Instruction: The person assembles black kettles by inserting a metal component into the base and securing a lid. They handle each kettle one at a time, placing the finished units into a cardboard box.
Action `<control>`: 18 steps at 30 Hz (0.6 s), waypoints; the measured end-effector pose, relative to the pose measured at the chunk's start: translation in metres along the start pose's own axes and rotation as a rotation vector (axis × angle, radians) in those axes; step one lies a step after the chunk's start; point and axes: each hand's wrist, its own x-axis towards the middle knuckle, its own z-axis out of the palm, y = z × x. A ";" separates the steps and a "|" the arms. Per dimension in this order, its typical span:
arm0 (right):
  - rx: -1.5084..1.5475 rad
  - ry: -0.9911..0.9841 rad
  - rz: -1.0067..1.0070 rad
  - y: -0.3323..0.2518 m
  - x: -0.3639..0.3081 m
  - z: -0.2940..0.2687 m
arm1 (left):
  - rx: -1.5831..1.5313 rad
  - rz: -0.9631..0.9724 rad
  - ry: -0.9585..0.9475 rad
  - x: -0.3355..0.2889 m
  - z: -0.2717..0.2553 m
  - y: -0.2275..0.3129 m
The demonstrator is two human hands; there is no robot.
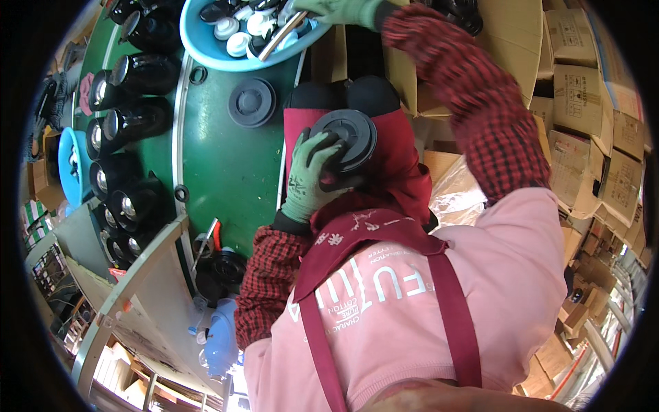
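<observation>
My left hand (pixel 307 180), in a green-grey glove with dark fingertips, grips a round black plastic lid (pixel 357 137) with concentric rings, held above my lap. At the top edge my right hand (pixel 347 9), in the same kind of glove, is over the light-blue basin (pixel 199 56). Its fingers close around the upper end of a slim wooden stick (pixel 283 36), which slants down across the basin's rim; part of this hand is cut off. White and black round caps (pixel 238 44) fill the basin. Another round black lid (pixel 252 102) lies on the green table, left of my lap.
Shiny black pots (pixel 141 117) line the green table's (pixel 220 158) left side. Small black rings (pixel 198 75) lie near its metal strip. A red-handled tool (pixel 217 233) is by the near end. A metal frame (pixel 130 288) borders the left; cardboard boxes (pixel 576 96) are stacked right.
</observation>
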 end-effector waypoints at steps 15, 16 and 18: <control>0.662 -0.336 0.358 -0.188 -0.103 -0.127 | 0.456 -0.388 -0.363 0.090 -0.045 0.043; 0.706 -0.270 0.268 -0.176 -0.108 -0.113 | 0.507 -0.423 -0.354 0.085 -0.041 0.057; 0.581 -0.314 0.226 -0.163 -0.112 -0.097 | 0.613 -0.471 -0.297 0.078 -0.025 0.067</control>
